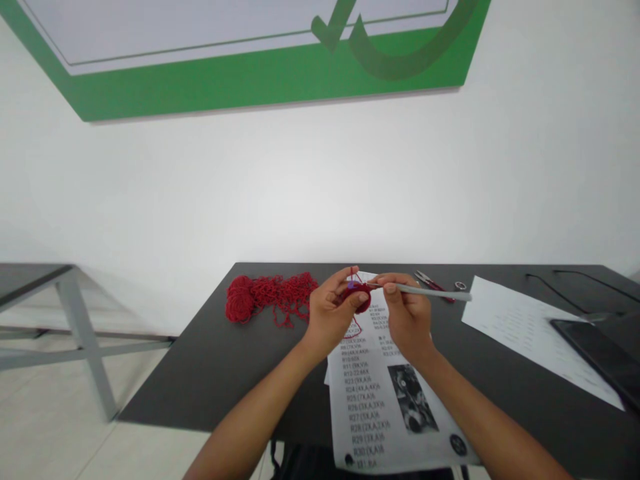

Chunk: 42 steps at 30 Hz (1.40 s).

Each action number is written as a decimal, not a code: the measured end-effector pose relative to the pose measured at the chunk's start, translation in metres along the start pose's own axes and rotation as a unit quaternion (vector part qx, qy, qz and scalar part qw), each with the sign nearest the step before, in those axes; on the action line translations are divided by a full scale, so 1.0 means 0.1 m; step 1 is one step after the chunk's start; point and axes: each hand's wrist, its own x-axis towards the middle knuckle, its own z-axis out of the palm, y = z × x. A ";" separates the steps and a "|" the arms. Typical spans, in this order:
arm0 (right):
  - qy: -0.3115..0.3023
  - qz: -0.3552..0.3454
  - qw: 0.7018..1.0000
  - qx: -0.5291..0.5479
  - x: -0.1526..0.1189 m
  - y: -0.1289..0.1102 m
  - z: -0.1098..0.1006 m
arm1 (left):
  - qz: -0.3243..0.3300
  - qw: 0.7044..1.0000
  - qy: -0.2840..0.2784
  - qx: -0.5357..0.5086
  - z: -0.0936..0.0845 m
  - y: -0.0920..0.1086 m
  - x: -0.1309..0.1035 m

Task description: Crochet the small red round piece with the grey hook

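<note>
My left hand pinches a small red crocheted piece, with red yarn looped up over its raised index finger. A small purple marker shows at the piece's upper left edge. In my right hand is a crochet hook with a pale grey handle pointing right; its thin metal end reaches the top of the red piece. Beneath both hands lies a printed pattern sheet with a dark photo. Left of my hands, a tangled red yarn skein rests on the table.
On the dark table, small red-handled scissors and a ring-like item lie behind my right hand. Farther right are another paper, a black phone and thin dark glasses arms. A white wall stands behind.
</note>
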 end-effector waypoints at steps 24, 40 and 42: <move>-0.046 -0.104 0.992 -0.057 0.01 -0.05 -0.03 | 0.072 0.993 0.019 0.087 -0.04 -0.04 -0.02; -0.110 -0.231 0.957 -0.135 -0.11 0.04 -0.10 | 0.185 0.961 0.042 0.202 -0.02 0.05 -0.04; -0.105 -0.232 0.958 -0.134 -0.13 0.05 -0.08 | 0.189 0.958 0.055 0.210 -0.02 0.05 -0.04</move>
